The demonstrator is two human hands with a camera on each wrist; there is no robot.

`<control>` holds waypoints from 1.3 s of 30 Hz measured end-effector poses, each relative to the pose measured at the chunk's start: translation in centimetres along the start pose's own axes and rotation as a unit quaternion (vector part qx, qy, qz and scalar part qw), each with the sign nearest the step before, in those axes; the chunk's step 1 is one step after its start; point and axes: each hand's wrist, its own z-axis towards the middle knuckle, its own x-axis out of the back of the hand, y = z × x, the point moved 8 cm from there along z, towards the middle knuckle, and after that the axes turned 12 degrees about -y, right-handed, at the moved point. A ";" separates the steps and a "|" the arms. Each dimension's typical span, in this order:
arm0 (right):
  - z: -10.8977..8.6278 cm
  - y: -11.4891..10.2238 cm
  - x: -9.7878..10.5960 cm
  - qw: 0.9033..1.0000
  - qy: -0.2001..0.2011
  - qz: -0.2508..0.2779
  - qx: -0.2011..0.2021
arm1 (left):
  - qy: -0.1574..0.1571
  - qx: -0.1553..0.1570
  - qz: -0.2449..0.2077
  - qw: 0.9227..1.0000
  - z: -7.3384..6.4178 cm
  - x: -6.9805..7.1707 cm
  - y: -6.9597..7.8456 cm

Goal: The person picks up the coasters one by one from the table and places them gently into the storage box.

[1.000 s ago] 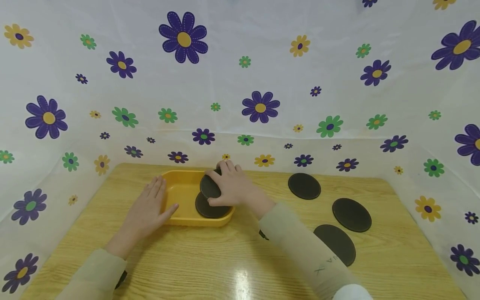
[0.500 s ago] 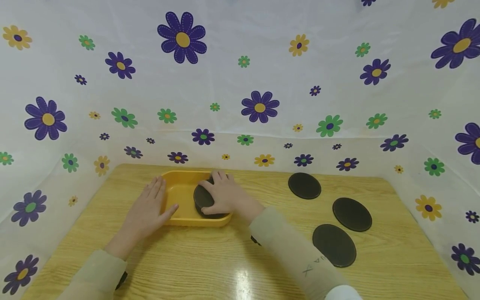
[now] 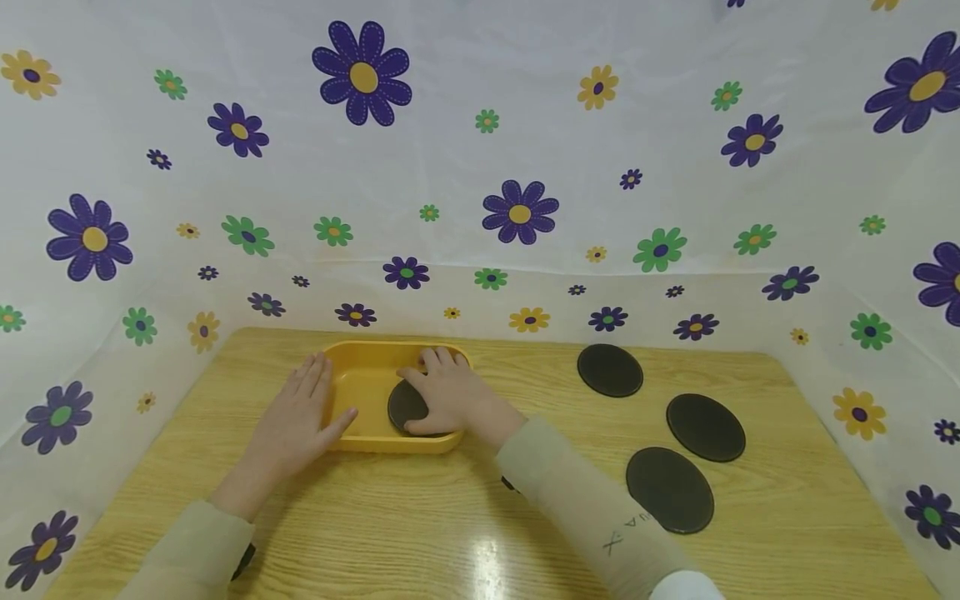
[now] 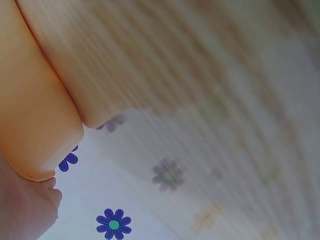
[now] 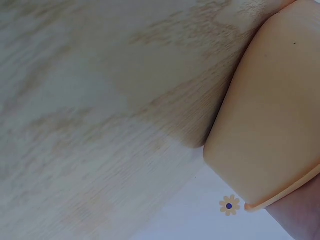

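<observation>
My left hand (image 3: 288, 417) lies with straight fingers along the left end of a yellow plastic tray (image 3: 397, 445), thumb reaching over its near corner. In the tray's right half, a flat black disc (image 3: 406, 405) lies low inside. Over that disc my right hand (image 3: 452, 397) is spread, thumb across its near side and fingers towards the tray's far rim. The hand covers the disc's right part. Both wrist views show the tray's outer wall (image 4: 40, 100) close up, with part of a hand at its rim.
Three more black discs lie apart on the right of the wooden table (image 3: 360, 517): a far one (image 3: 610, 370), a right one (image 3: 706, 427) and a near one (image 3: 670, 490). A white cloth with flowers (image 3: 450, 150) stands round the back and sides.
My right hand has brought a black disc down and left onto another in the tray; it now lies flat there and the fingers have spread. The left hand has stayed in place.
</observation>
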 end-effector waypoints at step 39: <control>-5.6 9.2 2.7 0.997 0.058 0.016 -0.047 | -0.001 -0.001 0.000 1.000 0.0 -0.1 0.0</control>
